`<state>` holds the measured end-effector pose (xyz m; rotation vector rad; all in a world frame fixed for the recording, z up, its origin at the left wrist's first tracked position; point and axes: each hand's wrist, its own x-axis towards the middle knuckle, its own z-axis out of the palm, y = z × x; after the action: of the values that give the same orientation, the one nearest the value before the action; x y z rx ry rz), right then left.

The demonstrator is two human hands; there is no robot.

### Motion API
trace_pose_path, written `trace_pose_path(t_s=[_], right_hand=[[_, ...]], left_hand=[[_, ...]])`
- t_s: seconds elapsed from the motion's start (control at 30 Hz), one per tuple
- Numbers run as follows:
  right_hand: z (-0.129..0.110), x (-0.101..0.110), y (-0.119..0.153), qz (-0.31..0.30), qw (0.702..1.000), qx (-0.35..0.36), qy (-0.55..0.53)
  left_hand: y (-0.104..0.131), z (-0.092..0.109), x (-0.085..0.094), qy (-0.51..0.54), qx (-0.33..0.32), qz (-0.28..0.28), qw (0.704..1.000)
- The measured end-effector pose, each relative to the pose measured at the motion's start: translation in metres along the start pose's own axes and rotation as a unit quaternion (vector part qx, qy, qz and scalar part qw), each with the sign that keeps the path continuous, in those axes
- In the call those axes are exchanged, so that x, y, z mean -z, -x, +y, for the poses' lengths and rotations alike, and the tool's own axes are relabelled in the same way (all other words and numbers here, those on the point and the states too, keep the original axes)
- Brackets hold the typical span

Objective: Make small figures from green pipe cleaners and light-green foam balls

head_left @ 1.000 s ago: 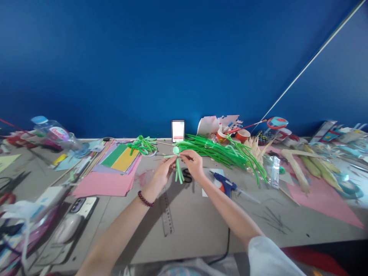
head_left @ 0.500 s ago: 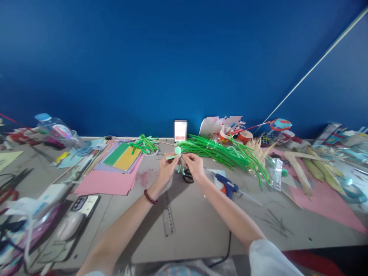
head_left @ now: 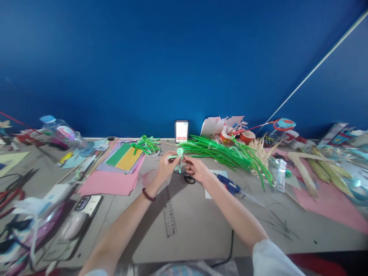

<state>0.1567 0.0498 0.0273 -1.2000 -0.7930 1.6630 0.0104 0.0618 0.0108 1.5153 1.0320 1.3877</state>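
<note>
Between my two hands, above the middle of the table, is a light green pipe-cleaner figure [head_left: 179, 152] with a round coiled top and thin strands hanging below. My left hand [head_left: 167, 165] pinches it from the left, where one short arm pokes out past the fingers. My right hand [head_left: 195, 168] is closed at its right side, fingertips at the strands just under the round top. Fingers hide part of the figure. Black-handled scissors [head_left: 189, 179] lie below my right hand, and a clear ruler [head_left: 169, 214] lies nearer to me.
Behind my hands lies a bundle of green pipe cleaners [head_left: 218, 151]. A blue glue gun [head_left: 228, 184] rests to the right, its cord running forward. Coloured sheets [head_left: 112, 182] are at left, beside a phone [head_left: 89, 205] and a plastic bottle [head_left: 63, 130]. Corn husks [head_left: 319, 168] lie far right.
My right hand has shifted slightly down at the figure, its fingers now more curled. My left hand keeps its pinch. The whole view has moved a little.
</note>
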Motion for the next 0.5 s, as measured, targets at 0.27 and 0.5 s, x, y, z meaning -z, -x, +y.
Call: trace_pose_path(t_s=[0.27,0.5], right_hand=[[0.0001,0.0051,0.0101,0.153,0.777,0.436,0.427],[-0.0001,0.0089,0.0079,0.093,0.640,0.531,0.547]], left_hand=[[-0.0048,0.0004,0.0082,0.178,0.186,0.003,0.966],[-0.0036,0.0044,0.0047,0.174,0.192,-0.027,0.965]])
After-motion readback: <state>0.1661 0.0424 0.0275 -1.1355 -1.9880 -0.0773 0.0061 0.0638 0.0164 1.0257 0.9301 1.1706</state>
